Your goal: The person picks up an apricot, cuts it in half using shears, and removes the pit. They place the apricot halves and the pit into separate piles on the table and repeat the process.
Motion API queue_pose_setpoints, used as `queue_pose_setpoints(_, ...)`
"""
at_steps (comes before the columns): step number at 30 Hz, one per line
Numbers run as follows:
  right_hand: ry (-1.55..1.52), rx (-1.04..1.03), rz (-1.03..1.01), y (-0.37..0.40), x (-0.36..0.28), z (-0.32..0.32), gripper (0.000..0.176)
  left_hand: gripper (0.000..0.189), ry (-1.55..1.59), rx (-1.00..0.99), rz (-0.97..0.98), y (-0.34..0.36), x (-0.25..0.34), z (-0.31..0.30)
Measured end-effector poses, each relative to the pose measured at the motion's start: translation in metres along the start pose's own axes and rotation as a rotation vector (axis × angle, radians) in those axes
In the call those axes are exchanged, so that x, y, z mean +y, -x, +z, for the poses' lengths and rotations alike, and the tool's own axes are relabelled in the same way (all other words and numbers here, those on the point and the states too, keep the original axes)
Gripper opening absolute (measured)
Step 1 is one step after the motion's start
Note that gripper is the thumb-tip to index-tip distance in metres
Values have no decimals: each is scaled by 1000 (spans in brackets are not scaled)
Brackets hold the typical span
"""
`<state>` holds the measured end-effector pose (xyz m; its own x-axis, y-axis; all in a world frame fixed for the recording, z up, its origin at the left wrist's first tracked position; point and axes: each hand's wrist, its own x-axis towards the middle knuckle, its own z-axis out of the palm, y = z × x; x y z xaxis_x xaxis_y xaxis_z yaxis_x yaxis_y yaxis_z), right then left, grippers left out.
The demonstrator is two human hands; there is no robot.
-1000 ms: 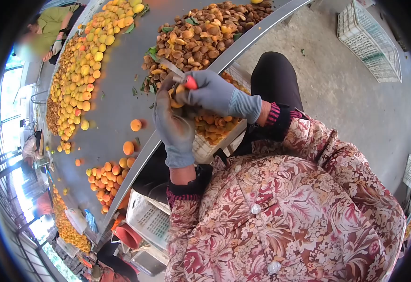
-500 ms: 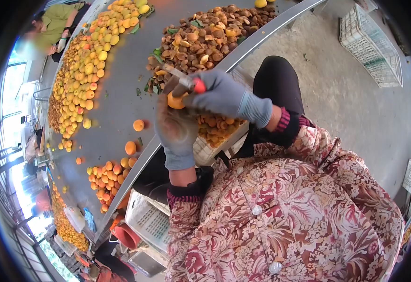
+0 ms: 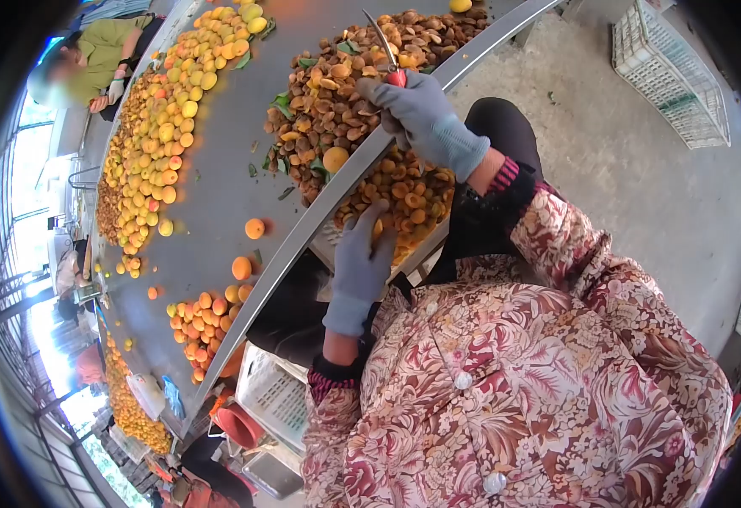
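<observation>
My right hand (image 3: 421, 110), in a grey glove, grips a knife by its red handle (image 3: 397, 78). The thin curved blade (image 3: 380, 36) points up over a heap of brown apricot pits (image 3: 345, 106) on the metal table. Lower down, my left hand (image 3: 360, 262), gloved too, is over a crate of opened apricots (image 3: 409, 199) beside my knees. An orange apricot piece (image 3: 377, 229) shows between its thumb and fingers. One round apricot (image 3: 335, 158) lies at the near edge of the pit heap.
The table's raised metal rim (image 3: 328, 203) runs between me and the fruit. Whole apricots form a long pile (image 3: 163, 140) and a smaller cluster (image 3: 205, 322). A white crate (image 3: 671, 76) stands on the floor at right. Across the table sits another person (image 3: 108, 55).
My hands were together around an apricot with the knife. They have parted: the right rose up and right with the knife, the left dropped to the crate.
</observation>
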<state>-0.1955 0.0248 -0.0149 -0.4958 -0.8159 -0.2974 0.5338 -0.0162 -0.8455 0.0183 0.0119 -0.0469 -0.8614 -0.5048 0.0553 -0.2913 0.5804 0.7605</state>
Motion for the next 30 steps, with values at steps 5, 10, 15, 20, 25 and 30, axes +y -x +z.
queue_pose_setpoints(5,18,-32,71,-8,5,-12,21,31,43,333,-194,-23,23,-16)
queue_pose_setpoints(10,3,-35,123,-6,1,-13,14,43,-377,240,-394,-82,-11,-38)
queue_pose_setpoints(15,-16,-3,112,-3,4,-10,10,53,-497,80,-576,-115,-13,-41)
queue_pose_setpoints(20,18,6,116,-4,1,-10,12,49,100,263,-428,-91,-31,-53)
queue_pose_setpoints(25,-24,-63,57,-10,13,-12,14,43,1218,315,-165,-55,-7,-83)
queue_pose_setpoints(30,0,-34,73,-5,10,-15,14,45,1048,22,-86,-27,6,-75)
